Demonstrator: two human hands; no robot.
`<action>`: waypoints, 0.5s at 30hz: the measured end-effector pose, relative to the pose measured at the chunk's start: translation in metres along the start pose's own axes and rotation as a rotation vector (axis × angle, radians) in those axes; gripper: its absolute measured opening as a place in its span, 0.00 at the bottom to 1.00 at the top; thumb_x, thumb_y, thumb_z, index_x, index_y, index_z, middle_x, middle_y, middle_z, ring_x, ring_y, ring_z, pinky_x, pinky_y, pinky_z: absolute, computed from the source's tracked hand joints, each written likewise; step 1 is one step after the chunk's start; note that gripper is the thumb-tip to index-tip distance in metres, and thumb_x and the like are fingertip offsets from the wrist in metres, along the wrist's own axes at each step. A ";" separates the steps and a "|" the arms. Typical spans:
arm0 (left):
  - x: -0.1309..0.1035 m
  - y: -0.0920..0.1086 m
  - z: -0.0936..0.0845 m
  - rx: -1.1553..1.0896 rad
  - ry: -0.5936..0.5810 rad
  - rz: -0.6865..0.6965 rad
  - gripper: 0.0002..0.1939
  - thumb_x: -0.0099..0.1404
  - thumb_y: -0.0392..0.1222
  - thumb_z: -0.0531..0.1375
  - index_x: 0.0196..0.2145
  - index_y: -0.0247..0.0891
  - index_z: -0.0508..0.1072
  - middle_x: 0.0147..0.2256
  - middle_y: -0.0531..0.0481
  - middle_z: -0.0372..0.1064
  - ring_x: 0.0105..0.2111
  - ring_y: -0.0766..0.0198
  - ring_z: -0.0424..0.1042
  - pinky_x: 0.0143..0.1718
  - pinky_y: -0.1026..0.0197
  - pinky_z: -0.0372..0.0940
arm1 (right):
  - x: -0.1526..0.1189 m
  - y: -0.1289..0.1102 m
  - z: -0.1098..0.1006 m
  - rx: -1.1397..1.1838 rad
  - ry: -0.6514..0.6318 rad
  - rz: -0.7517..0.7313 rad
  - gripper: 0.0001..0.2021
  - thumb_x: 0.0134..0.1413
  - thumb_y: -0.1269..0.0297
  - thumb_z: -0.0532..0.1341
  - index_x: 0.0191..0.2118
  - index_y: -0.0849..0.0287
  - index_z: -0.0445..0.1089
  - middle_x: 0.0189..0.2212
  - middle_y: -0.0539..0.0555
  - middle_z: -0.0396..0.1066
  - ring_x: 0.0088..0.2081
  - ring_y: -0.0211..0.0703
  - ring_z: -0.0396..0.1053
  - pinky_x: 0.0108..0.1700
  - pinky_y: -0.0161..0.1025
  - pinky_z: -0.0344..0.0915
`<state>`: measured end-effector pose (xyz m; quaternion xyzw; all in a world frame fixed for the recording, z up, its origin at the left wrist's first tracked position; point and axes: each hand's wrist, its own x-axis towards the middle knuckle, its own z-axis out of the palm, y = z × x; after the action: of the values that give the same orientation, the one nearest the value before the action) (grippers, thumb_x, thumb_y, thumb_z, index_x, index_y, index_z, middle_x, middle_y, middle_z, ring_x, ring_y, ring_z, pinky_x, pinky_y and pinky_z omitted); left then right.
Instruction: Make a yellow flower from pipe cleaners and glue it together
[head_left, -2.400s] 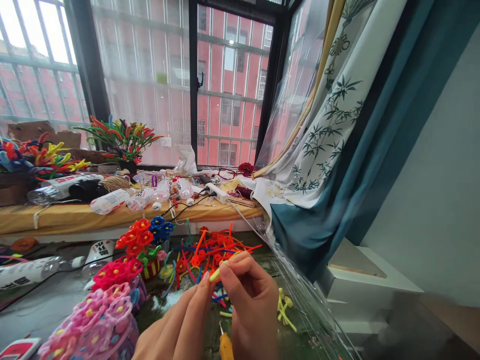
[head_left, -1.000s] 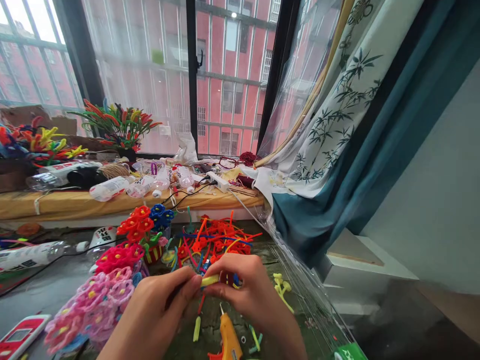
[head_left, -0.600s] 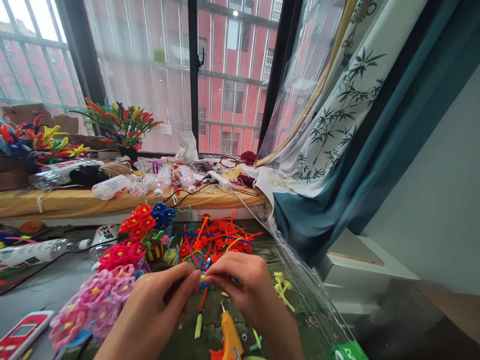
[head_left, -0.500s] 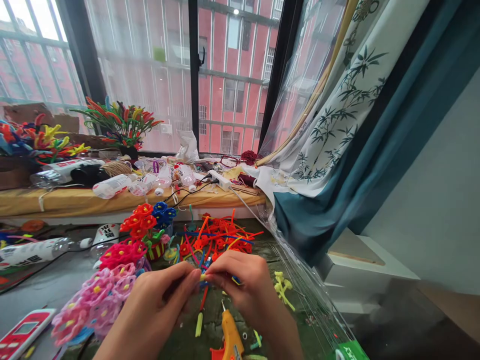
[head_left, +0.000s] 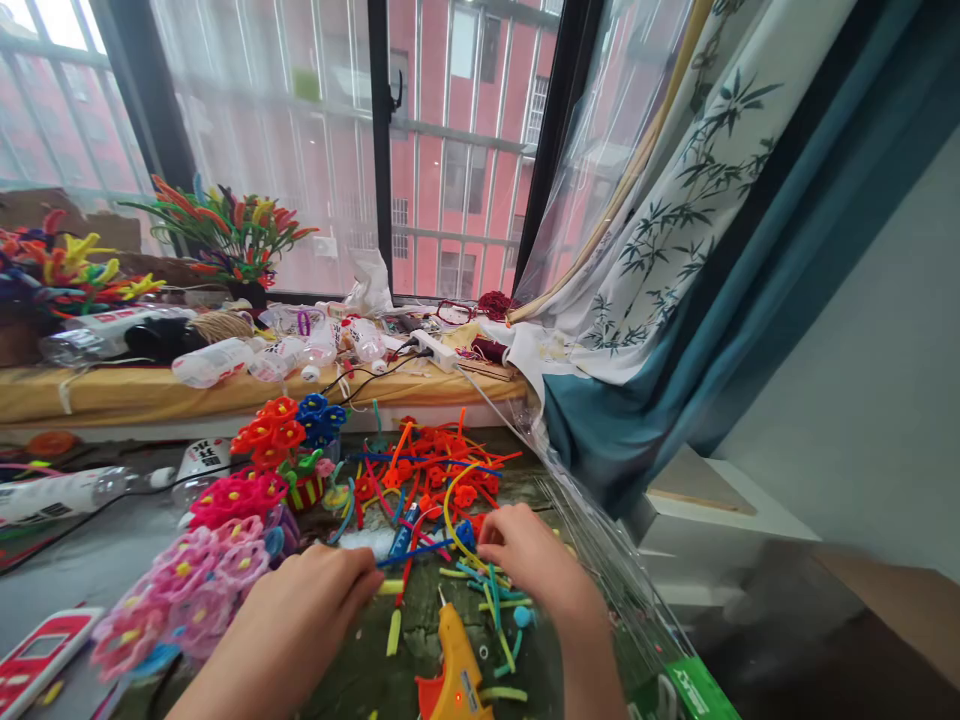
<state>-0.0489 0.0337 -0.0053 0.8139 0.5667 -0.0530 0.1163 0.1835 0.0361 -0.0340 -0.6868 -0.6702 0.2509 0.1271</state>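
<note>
My left hand [head_left: 337, 590] is closed at the lower middle, with a short pale yellow piece [head_left: 391, 587] showing at its fingertips. A blue stem [head_left: 420, 552] runs from near those fingers toward a small blue flower [head_left: 466, 534]. My right hand [head_left: 525, 550] is closed beside that flower; what its fingertips hold, if anything, is hidden. Between the forearms lies a yellow glue gun [head_left: 459, 660], tip pointing up. Short green and teal stem pieces [head_left: 499, 610] are scattered below my right hand.
Pink flowers [head_left: 199, 575] and red flowers [head_left: 274, 432] stand at the left. Behind my hands is a heap of red-orange stems [head_left: 427, 460]. Bottles [head_left: 214, 362] lie on the sill; a green box [head_left: 697, 690] is at the lower right.
My hands have moved apart from their fingertip-to-fingertip pinch. My right hand has shifted right, uncovering the blue flower and the short green pieces. The view has shifted slightly.
</note>
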 end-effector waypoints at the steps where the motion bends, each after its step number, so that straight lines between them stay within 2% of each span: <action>1: 0.002 -0.004 0.004 0.015 -0.018 -0.003 0.17 0.68 0.41 0.45 0.29 0.40 0.71 0.31 0.42 0.75 0.37 0.49 0.74 0.36 0.54 0.57 | 0.006 0.008 0.004 -0.030 -0.030 0.056 0.05 0.60 0.73 0.64 0.33 0.61 0.76 0.33 0.55 0.78 0.37 0.46 0.77 0.39 0.38 0.69; 2: 0.005 -0.007 0.007 0.019 -0.027 -0.010 0.16 0.67 0.39 0.46 0.30 0.40 0.72 0.33 0.42 0.75 0.38 0.48 0.74 0.37 0.54 0.58 | 0.011 0.014 0.009 -0.058 -0.080 0.098 0.04 0.61 0.71 0.65 0.34 0.62 0.76 0.33 0.54 0.77 0.35 0.44 0.77 0.38 0.39 0.71; 4: 0.009 -0.011 0.012 0.030 -0.038 -0.028 0.14 0.67 0.35 0.49 0.32 0.39 0.74 0.36 0.41 0.76 0.41 0.47 0.75 0.38 0.53 0.60 | 0.021 0.025 0.017 -0.090 -0.157 0.143 0.06 0.65 0.64 0.63 0.42 0.61 0.73 0.39 0.53 0.76 0.38 0.42 0.76 0.40 0.42 0.74; 6: 0.013 -0.014 0.015 0.034 -0.044 -0.044 0.13 0.65 0.33 0.51 0.33 0.39 0.76 0.38 0.42 0.77 0.42 0.47 0.75 0.38 0.53 0.61 | 0.029 0.030 0.025 -0.111 -0.216 0.160 0.09 0.65 0.63 0.62 0.48 0.60 0.72 0.45 0.55 0.74 0.41 0.45 0.75 0.42 0.45 0.74; 9: 0.017 -0.016 0.021 0.017 -0.054 -0.058 0.10 0.65 0.31 0.55 0.31 0.39 0.76 0.35 0.46 0.76 0.39 0.52 0.75 0.38 0.54 0.64 | 0.037 0.030 0.034 -0.134 -0.259 0.153 0.11 0.65 0.62 0.63 0.50 0.59 0.71 0.49 0.56 0.72 0.45 0.48 0.74 0.46 0.48 0.73; 11: 0.019 -0.018 0.026 -0.010 -0.046 -0.063 0.05 0.67 0.36 0.59 0.35 0.38 0.76 0.37 0.48 0.75 0.38 0.57 0.75 0.39 0.54 0.68 | 0.040 0.027 0.040 -0.137 -0.262 0.136 0.12 0.65 0.62 0.63 0.51 0.59 0.70 0.50 0.57 0.72 0.47 0.49 0.73 0.47 0.49 0.72; 13: 0.021 -0.021 0.031 -0.045 -0.026 -0.066 0.09 0.69 0.44 0.61 0.43 0.37 0.74 0.42 0.47 0.74 0.39 0.59 0.74 0.42 0.53 0.71 | 0.042 0.023 0.044 -0.132 -0.247 0.119 0.12 0.65 0.62 0.63 0.52 0.59 0.70 0.51 0.57 0.72 0.48 0.49 0.73 0.48 0.50 0.72; 15: 0.021 -0.024 0.035 -0.082 0.000 -0.066 0.13 0.69 0.46 0.61 0.48 0.38 0.72 0.47 0.46 0.72 0.42 0.58 0.74 0.43 0.52 0.72 | 0.043 0.022 0.047 -0.123 -0.219 0.111 0.13 0.65 0.62 0.63 0.52 0.60 0.70 0.50 0.57 0.72 0.47 0.49 0.73 0.48 0.50 0.72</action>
<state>-0.0624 0.0524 -0.0464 0.7895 0.5948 -0.0335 0.1477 0.1772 0.0696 -0.0920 -0.6977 -0.6553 0.2894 -0.0030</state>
